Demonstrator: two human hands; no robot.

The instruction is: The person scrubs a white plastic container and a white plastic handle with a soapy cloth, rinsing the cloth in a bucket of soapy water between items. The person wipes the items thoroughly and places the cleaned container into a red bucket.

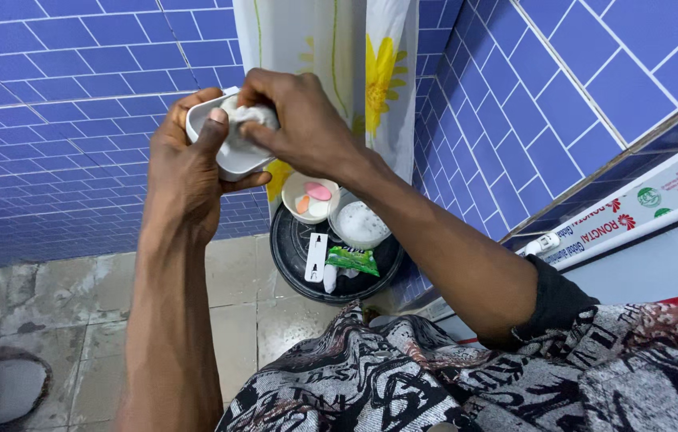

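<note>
The left hand (pixel 187 164) grips a white dish (pixel 227 144) from below, thumb over its near rim. The right hand (pixel 303 120) is closed on a white cloth (pixel 247 116), pressing it into the dish. Just below the hands, a black bucket lid (pixel 291 256) carries a small bowl (pixel 295 188) with pink soap pieces, a foamy cup (pixel 359 224) and a green sachet (pixel 353 259). Behind the hands hangs a flowered curtain (pixel 339 48) against blue tiles (pixel 59 120).
</note>
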